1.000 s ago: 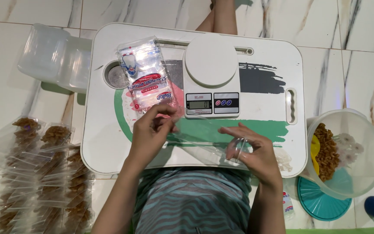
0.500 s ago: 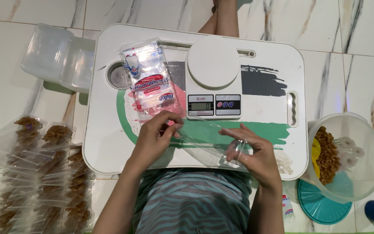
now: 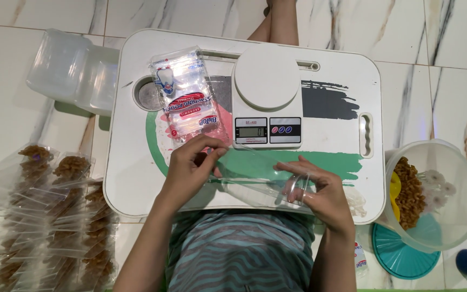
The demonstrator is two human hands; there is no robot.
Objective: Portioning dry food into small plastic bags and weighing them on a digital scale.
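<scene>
Since the earlier frames the left hand [image 3: 190, 167] has drawn back from the pack of pouches [image 3: 187, 97] toward the body, and a clear pouch [image 3: 255, 176] now stretches between both hands. The left hand pinches one end of that pouch between thumb and fingertips; the right hand [image 3: 322, 192] curls around the other end, fingers bent and thumb on top, much as before. The pouch lies low across the white tray [image 3: 131, 178], just in front of the striped shirt [image 3: 239, 254]. Just beyond the hands sits a white scale [image 3: 267, 100], and the pack of pouches lies just beyond the left hand, touching the scale's edge. Well left of the left hand, filled bags [image 3: 44, 221] of brown snack lie in rows on the floor, with clear tubs [image 3: 71, 70] farther off. Right of the right hand a clear bowl [image 3: 439, 194] holds brown snack, resting on a teal lid [image 3: 401, 257].
</scene>
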